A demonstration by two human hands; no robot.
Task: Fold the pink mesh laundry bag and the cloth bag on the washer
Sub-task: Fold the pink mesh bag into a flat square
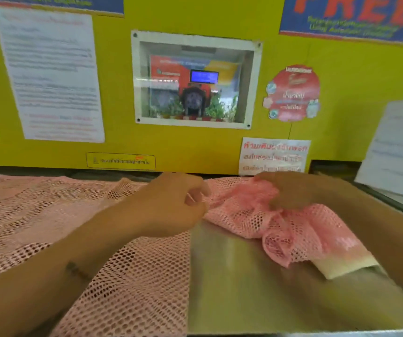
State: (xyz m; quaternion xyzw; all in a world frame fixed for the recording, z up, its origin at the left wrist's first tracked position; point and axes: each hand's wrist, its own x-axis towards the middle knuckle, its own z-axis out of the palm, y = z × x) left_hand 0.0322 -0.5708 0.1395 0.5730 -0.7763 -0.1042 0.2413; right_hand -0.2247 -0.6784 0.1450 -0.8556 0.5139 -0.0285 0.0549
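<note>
The pink mesh laundry bag (37, 215) lies spread over the left half of the steel washer top (239, 283). Its right part (300, 232) is bunched into a crumpled heap at the back right. My left hand (171, 205) hovers at the middle with curled fingers pinching the mesh edge. My right hand (290, 190) presses down on the bunched mesh and grips it. A cream cloth piece (346, 266), possibly the cloth bag, pokes out from under the bunched mesh at the right.
A yellow wall panel (195, 147) with a recessed payment window (195, 81) and paper notices rises directly behind the washer top. A raised white lid or sheet (395, 147) stands at the far right. Bare steel shows at the front centre.
</note>
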